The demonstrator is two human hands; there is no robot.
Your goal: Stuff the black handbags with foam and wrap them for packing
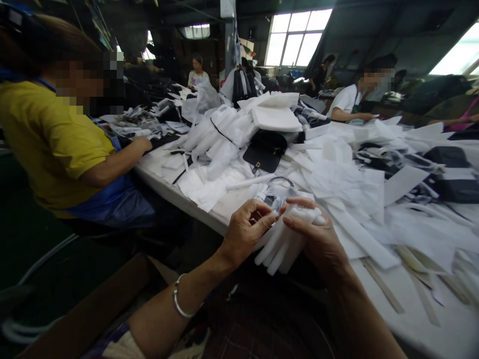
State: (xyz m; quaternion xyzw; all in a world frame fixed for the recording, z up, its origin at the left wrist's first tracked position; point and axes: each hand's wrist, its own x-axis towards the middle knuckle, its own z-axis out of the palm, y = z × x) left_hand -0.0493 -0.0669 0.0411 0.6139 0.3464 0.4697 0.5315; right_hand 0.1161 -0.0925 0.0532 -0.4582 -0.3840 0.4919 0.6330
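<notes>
My right hand [322, 234] is wrapped around a bundle of white foam strips [282, 244], held above the near edge of the table. The strips look rolled or folded, and their lower ends fan out downward. Close to the bundle's left side, my left hand [247, 227] has its thumb and fingers pinched together. What lies in that pinch is too small to make out. A silver bangle [179, 299] circles the left wrist. Just beyond the hands lies a clear plastic piece with a dark curved band [282, 184].
White foam sheets [277, 112] and a tied bundle of white foam [220, 134] heap on the table [160, 169]. A black bag [265, 152] sits among them. A person in yellow [56, 144] works at left. Below stands a cardboard box [112, 304]. Tan strips [385, 286] lie right.
</notes>
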